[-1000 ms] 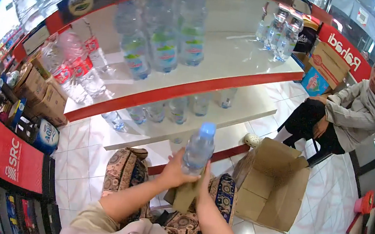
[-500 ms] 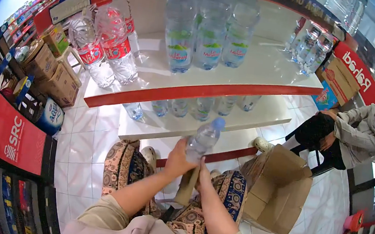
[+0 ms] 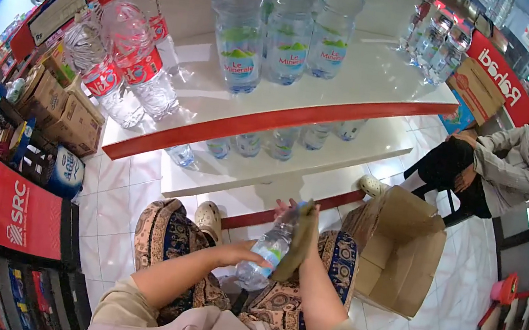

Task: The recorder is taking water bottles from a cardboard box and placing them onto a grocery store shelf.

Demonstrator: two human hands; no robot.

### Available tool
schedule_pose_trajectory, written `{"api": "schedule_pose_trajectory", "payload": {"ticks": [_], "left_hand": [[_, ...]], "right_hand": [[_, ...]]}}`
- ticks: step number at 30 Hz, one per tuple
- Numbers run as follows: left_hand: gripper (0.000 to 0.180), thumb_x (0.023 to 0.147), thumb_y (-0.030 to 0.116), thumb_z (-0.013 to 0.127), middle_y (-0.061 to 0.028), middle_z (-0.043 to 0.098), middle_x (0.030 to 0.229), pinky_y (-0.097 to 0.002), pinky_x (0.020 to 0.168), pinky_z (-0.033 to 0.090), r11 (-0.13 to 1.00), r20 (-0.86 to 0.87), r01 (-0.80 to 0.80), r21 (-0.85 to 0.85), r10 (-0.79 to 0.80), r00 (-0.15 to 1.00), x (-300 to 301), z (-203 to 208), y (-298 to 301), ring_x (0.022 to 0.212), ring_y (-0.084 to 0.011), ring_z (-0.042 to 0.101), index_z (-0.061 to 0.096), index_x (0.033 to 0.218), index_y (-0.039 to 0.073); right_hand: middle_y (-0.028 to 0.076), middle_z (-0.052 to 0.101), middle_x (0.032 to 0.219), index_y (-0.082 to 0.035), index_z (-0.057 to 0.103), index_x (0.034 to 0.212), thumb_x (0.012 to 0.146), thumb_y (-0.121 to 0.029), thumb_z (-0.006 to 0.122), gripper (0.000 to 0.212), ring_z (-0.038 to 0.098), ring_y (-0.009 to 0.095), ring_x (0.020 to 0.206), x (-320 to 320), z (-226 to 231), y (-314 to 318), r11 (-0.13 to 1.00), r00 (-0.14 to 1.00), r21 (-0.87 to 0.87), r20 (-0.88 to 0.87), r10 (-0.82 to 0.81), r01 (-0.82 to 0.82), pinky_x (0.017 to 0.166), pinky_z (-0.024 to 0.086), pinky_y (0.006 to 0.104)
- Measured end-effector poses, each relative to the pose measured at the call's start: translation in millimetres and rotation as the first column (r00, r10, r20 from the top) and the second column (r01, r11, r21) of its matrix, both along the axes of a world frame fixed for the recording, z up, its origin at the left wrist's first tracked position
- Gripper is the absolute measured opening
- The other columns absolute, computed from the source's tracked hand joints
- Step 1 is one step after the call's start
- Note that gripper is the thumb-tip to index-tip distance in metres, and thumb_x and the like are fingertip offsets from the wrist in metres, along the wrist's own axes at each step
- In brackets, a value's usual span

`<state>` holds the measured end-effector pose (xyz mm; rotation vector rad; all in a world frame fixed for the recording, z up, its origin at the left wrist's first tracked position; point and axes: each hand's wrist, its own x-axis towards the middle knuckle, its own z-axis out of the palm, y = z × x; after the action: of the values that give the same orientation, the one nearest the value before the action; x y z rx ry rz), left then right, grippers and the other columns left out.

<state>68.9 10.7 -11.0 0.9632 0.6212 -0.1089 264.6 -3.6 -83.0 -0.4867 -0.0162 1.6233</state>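
Note:
Over my lap I hold a clear plastic water bottle (image 3: pixel 273 243) with a blue-and-green label, tilted with its base toward my lower left. My left hand (image 3: pixel 232 254) is closed around its lower part. My right hand (image 3: pixel 312 235) is at the upper end and presses an olive-brown cloth (image 3: pixel 295 242) along the bottle's right side. The cloth hides most of the cap and part of the right fingers; some fingertips show beyond the neck.
Ahead stands a white shelf with a red edge (image 3: pixel 283 122), holding several water bottles (image 3: pixel 286 48) and red-labelled bottles (image 3: pixel 137 65). An open cardboard box (image 3: pixel 393 255) sits by my right knee. A seated person (image 3: pixel 505 163) is at the right. Cartons (image 3: pixel 74 116) are stacked left.
The bottle has come lower and nearer to me. My left hand has shifted to its lower part, while my right hand has risen with the cloth to the upper end.

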Motion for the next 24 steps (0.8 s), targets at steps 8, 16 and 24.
{"api": "schedule_pose_trajectory", "payload": {"ticks": [8,16,24], "left_hand": [[0.052,0.079,0.025,0.057,-0.0172,0.055,0.113,-0.0427,0.091,0.044,0.821,0.245,-0.021,-0.571,0.194,0.950,26,-28,-36,0.103,-0.0293,0.057,0.043,0.120,-0.003],[0.066,0.076,0.015,0.064,-0.0217,0.051,0.102,-0.0435,0.064,0.055,0.719,-0.104,-0.578,-0.386,0.589,0.801,20,-63,-22,0.080,-0.0339,0.063,0.015,0.120,0.008],[0.092,0.078,0.010,0.060,-0.0268,0.055,0.100,-0.0488,0.071,0.052,0.867,0.143,-0.296,-0.402,0.378,0.915,37,-38,-29,0.084,-0.0388,0.062,-0.012,0.134,0.019]], "right_hand": [[0.013,0.053,0.111,-0.009,0.047,0.116,0.090,-0.046,0.037,0.047,0.055,0.024,0.095,19,-46,-4,0.996,0.996,0.023,-0.005,-0.090,0.090,0.084,0.046,0.0368],[0.008,0.059,0.094,-0.011,0.058,0.106,0.087,-0.043,0.048,0.039,0.057,0.018,0.082,5,-7,-8,0.918,0.950,-0.393,0.300,0.084,0.043,0.069,0.046,0.0303],[0.009,0.060,0.096,-0.009,0.057,0.109,0.085,-0.054,0.045,0.052,0.058,0.020,0.083,23,3,-23,0.915,0.842,-0.374,0.534,0.079,0.151,0.071,0.047,0.0334]]}}
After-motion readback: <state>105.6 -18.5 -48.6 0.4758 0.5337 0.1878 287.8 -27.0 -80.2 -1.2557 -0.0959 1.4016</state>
